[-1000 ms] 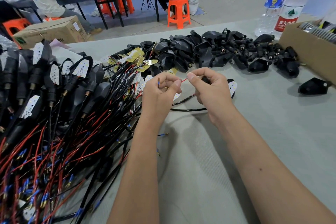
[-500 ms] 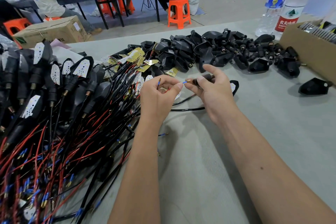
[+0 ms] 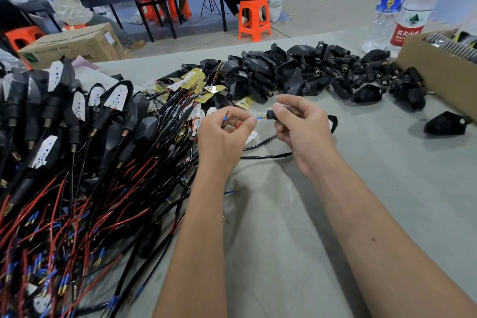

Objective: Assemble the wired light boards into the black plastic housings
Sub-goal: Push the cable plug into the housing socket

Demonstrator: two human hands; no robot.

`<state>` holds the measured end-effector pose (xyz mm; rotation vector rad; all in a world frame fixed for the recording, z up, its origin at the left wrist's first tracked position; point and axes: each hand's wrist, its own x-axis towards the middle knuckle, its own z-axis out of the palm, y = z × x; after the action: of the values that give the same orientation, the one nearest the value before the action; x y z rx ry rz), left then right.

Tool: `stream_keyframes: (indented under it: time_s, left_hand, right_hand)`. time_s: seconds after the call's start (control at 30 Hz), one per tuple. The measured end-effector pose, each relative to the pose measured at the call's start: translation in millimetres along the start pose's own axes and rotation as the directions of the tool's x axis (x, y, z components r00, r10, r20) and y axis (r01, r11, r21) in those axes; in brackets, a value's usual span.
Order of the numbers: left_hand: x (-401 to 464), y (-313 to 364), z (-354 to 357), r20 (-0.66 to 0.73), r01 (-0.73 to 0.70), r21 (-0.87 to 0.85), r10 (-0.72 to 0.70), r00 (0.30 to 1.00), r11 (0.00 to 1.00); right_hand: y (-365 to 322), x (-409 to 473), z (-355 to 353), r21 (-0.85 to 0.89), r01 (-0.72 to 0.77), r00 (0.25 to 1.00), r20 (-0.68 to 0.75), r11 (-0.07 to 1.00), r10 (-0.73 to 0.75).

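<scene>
Pinching a blue-tipped wire end (image 3: 260,118) at the black housing's stem (image 3: 271,114), the left hand (image 3: 222,137) is meeting the right hand (image 3: 300,124), which is gripping that housing.

Grey table (image 3: 296,253) carries wired boards (image 3: 77,188), black housings (image 3: 296,72), 2 bottles (image 3: 402,8), cardboard box (image 3: 438,70).
</scene>
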<state>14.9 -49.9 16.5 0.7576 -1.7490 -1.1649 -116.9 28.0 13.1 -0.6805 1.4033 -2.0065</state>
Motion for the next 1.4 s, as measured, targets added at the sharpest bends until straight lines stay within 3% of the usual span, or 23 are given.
stream_keyframes:
  time_s: [0.33,0.57,0.8,0.9,1.0,1.23,1.3,1.4]
  left_hand:
    - [-1.3,2.6,0.5,0.009,-0.012,-0.008,0.012,1.0,1.0]
    - [-0.7,1.4,2.9,0.104,0.067,-0.071,-0.06,0.993,0.995]
    - [-0.1,-1.5,4.7,-0.03,0.154,-0.192,-0.163,0.986,0.969]
    - [-0.4,0.6,3.4,0.058,0.216,-0.294,-0.208,0.976,0.931]
    - [-2.1,4.4,1.8,0.153,0.22,-0.284,-0.182,0.971,0.933]
    - [-2.1,7.3,8.8,0.033,0.349,-0.442,-0.373,0.927,0.827]
    - [-0.4,7.7,4.7,0.071,0.38,-0.441,-0.391,0.918,0.813]
    - [-2.3,10.4,1.3,0.142,0.367,-0.318,-0.338,0.93,0.874]
  right_hand:
    - [-1.5,-2.3,2.1,0.01,0.016,1.0,0.019,1.0,-0.016]
    - [-3.7,-5.2,7.0,0.088,0.031,0.999,-0.011,0.996,-0.03]
    - [-2.6,-7.9,8.6,0.059,0.022,0.999,0.043,0.998,-0.025]
    - [-1.2,-6.0,7.2,0.013,0.048,0.998,-0.038,0.999,-0.047]
    - [-1.0,-5.0,5.0,0.006,0.055,0.995,-0.086,0.998,-0.055]
    - [-1.0,-6.7,8.6,0.038,0.037,0.997,-0.067,0.999,-0.034]
    - [-1.5,-6.9,7.6,0.061,0.038,0.997,-0.064,0.997,-0.035]
    - [-2.7,-7.2,7.3,0.123,0.047,0.998,-0.04,0.991,-0.042]
